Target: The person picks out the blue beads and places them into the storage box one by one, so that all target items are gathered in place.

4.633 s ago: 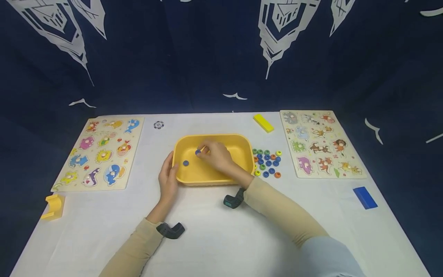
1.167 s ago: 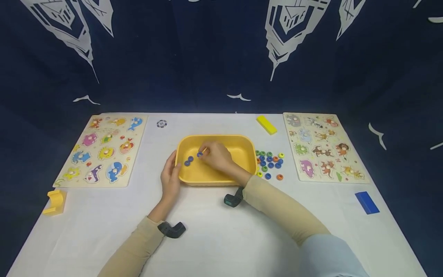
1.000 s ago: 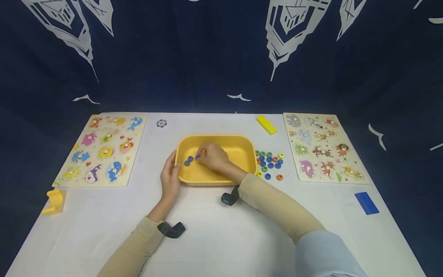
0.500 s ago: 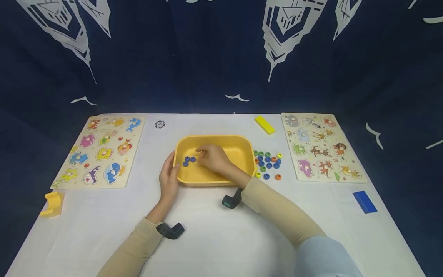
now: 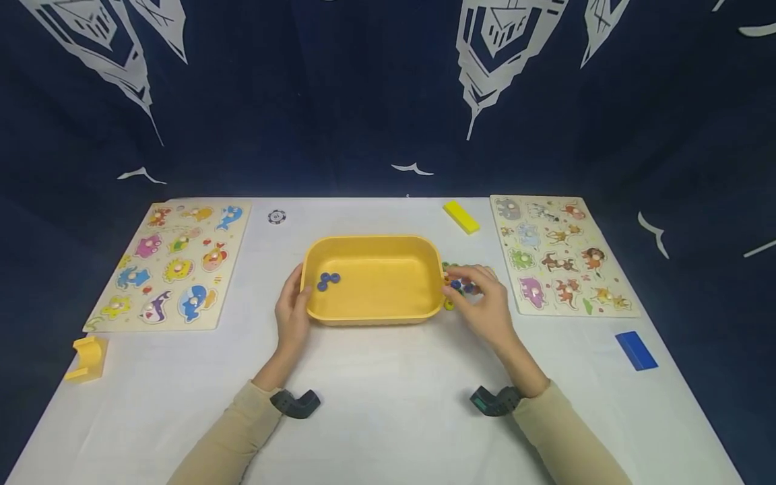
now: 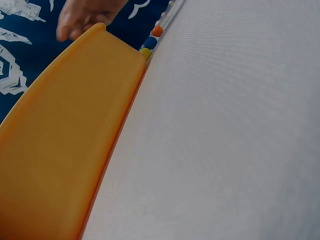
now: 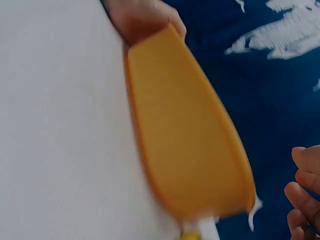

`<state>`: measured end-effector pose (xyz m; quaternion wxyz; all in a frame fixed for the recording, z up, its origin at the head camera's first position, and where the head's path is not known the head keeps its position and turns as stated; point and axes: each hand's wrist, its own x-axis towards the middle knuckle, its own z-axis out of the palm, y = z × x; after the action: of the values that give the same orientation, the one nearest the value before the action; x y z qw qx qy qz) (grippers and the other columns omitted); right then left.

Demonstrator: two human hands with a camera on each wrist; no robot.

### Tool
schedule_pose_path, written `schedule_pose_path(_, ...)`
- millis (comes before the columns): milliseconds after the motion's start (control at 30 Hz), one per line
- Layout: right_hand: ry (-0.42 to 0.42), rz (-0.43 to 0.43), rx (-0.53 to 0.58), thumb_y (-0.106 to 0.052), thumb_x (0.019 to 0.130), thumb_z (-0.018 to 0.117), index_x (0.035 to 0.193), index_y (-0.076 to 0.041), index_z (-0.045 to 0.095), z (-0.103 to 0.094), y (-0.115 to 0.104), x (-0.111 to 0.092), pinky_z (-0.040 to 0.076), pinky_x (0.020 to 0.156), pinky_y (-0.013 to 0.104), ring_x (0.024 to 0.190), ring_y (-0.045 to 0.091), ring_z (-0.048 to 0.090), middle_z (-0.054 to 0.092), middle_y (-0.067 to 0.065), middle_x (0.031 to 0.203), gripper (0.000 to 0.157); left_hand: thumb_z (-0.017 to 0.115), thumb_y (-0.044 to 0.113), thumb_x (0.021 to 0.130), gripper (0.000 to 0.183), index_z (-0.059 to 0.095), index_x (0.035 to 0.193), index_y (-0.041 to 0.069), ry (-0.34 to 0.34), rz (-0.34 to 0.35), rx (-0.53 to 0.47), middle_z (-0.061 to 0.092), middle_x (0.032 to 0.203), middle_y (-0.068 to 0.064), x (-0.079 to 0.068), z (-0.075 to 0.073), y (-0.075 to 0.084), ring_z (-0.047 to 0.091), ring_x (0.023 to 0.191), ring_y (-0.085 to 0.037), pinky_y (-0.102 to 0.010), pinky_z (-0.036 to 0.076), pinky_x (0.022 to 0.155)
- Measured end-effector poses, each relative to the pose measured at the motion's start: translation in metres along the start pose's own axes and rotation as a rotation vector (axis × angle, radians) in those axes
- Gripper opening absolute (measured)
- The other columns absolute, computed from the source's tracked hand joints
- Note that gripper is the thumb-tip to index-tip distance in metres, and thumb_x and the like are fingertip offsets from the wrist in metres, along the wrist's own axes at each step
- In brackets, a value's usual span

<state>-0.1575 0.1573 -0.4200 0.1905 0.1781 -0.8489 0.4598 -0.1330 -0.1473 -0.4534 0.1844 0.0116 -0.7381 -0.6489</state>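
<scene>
My left hand (image 5: 292,320) holds the left end of a yellow plastic tray (image 5: 376,313), its thumb at the rim and its fingers along the outer wall. Inside the tray, near that end, lie three blue beads (image 5: 325,277) close together. My right hand (image 5: 485,306) is over the loose beads (image 5: 448,304) beside the tray's right end, with thumb and fingers apart. It partly covers these green, yellow, blue and orange beads. In the right wrist view, the right hand's fingers (image 7: 305,200) show at the edge with nothing between them.
Wooden animal puzzle boards lie at left (image 5: 200,263) and right (image 5: 558,256). A yellow block (image 5: 461,217) and a poker chip (image 5: 277,217) lie at the back. A blue block (image 5: 636,350) is at right, a yellow curved block (image 5: 88,359) at left.
My right hand has set a third blue bead down by the other two, let go, and moved right out of the tray to the loose beads. The left hand stays on the tray.
</scene>
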Motion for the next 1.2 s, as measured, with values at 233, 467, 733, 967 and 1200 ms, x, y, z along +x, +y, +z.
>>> schedule_pose_path(233,0.038,0.136,-0.035,-0.016,0.074,0.071,0.103,-0.010,0.064,-0.015,0.038,-0.026,0.039,0.076,0.027,0.093,0.014,0.049,0.063,0.003,0.097,0.031,0.041,0.007,0.092,0.043,0.036,0.135,0.009,0.002,0.008,-0.015,0.038,0.138,-0.004,0.005,-0.002,-0.025,0.036,0.127,-0.018,-0.020,0.035,0.102)
schedule_pose_path(467,-0.025,0.212,-0.095,-0.021,0.072,0.073,0.107,-0.012,0.062,-0.009,0.055,-0.036,0.037,0.082,0.030,0.097,0.014,0.045,0.063,0.002,0.099,0.038,0.041,0.009,0.092,0.042,0.037,0.134,0.011,0.005,0.019,-0.021,0.039,0.138,-0.004,0.003,-0.002,-0.028,0.038,0.125,-0.018,-0.017,0.037,0.100)
schedule_pose_path(733,-0.064,0.150,-0.208,-0.019,0.069,0.075,0.101,-0.014,0.065,-0.005,0.063,-0.039,0.038,0.074,0.029,0.089,0.013,0.045,0.064,-0.001,0.094,0.033,0.039,0.003,0.091,0.043,0.034,0.133,-0.003,-0.001,0.028,0.003,0.039,0.136,-0.015,-0.001,-0.001,0.001,0.038,0.125,-0.025,-0.011,0.037,0.097)
schedule_pose_path(967,-0.052,0.116,-0.252,-0.017,0.070,0.074,0.095,-0.014,0.066,-0.006,0.063,-0.038,0.034,0.068,0.027,0.083,0.013,0.042,0.062,-0.001,0.089,0.026,0.039,0.003,0.091,0.043,0.034,0.133,-0.002,-0.003,0.032,0.009,0.038,0.137,-0.014,0.000,0.000,0.002,0.037,0.126,-0.023,-0.013,0.036,0.098)
schedule_pose_path(1200,0.028,-0.036,-0.156,-0.013,0.069,0.075,0.093,-0.010,0.067,-0.014,0.030,-0.011,0.035,0.061,0.027,0.070,0.012,0.044,0.056,-0.004,0.070,0.026,0.040,0.004,0.091,0.043,0.036,0.133,0.000,0.006,0.020,0.019,0.039,0.136,-0.014,-0.002,0.002,0.003,0.037,0.125,-0.023,-0.015,0.036,0.100)
